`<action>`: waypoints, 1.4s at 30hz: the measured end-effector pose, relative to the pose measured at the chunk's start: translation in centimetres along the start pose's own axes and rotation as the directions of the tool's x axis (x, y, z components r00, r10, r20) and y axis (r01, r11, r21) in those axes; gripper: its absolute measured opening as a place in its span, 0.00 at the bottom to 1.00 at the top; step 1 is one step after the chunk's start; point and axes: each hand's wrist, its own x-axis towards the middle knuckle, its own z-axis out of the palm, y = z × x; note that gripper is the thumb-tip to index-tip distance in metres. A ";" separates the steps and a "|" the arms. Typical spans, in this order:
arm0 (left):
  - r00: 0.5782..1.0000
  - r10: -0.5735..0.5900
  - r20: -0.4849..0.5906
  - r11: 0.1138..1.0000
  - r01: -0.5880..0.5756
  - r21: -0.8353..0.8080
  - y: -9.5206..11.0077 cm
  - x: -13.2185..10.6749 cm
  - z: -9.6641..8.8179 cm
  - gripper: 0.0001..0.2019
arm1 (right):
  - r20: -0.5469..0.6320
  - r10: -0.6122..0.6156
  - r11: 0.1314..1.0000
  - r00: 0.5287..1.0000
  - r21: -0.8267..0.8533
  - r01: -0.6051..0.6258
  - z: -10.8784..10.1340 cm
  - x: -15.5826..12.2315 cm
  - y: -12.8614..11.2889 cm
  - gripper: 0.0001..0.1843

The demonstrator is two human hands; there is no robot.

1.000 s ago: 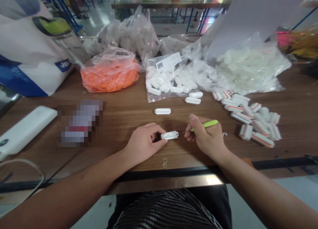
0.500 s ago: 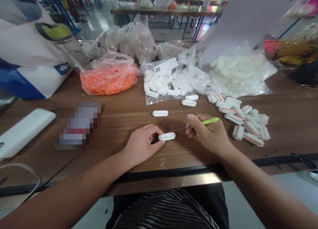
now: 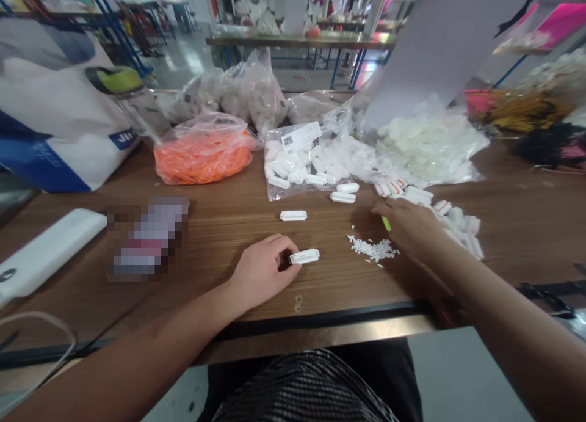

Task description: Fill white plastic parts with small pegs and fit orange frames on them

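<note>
My left hand (image 3: 260,270) rests on the wooden table, its fingers pinching a white plastic oblong casing (image 3: 304,256) by one end. My right hand (image 3: 407,225) sits farther right, fingers curled over a green-handled pick (image 3: 387,224), most of which it hides. Below that hand lies a small scatter of tiny white pieces (image 3: 372,249). Another white casing (image 3: 293,215) lies alone on the table above my left hand. Just beyond my right hand is a heap of white, orange-striped pieces (image 3: 458,215), partly hidden by my fingers.
A clear bag of white capsules (image 3: 293,165) and a bag of orange pieces (image 3: 204,157) lie at the back. A big white bag (image 3: 430,147) is at back right. On the left are a white power bank (image 3: 46,248), a blurred object (image 3: 149,239) and a tote bag (image 3: 59,123).
My right hand has moved right and forward, away from the casing, with the pick now mostly hidden. Tiny white pieces now lie on the table. My left hand has hardly moved.
</note>
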 end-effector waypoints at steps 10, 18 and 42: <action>1.000 -0.015 0.005 1.000 0.015 -0.009 -0.4 0.0 0.1 0.04 | -0.110 0.020 0.994 0.994 0.106 -0.008 -1.3 2.3 0.8 0.18; 1.000 -0.031 0.001 0.999 0.031 -0.032 -0.3 0.1 0.2 0.04 | -0.455 -0.188 0.891 0.870 0.294 0.346 -4.7 11.8 -6.8 0.17; 0.998 -0.055 -0.009 0.996 0.054 -0.074 -0.4 0.1 0.2 0.04 | -0.243 -0.464 0.848 0.852 0.155 0.506 -4.9 23.1 -13.1 0.12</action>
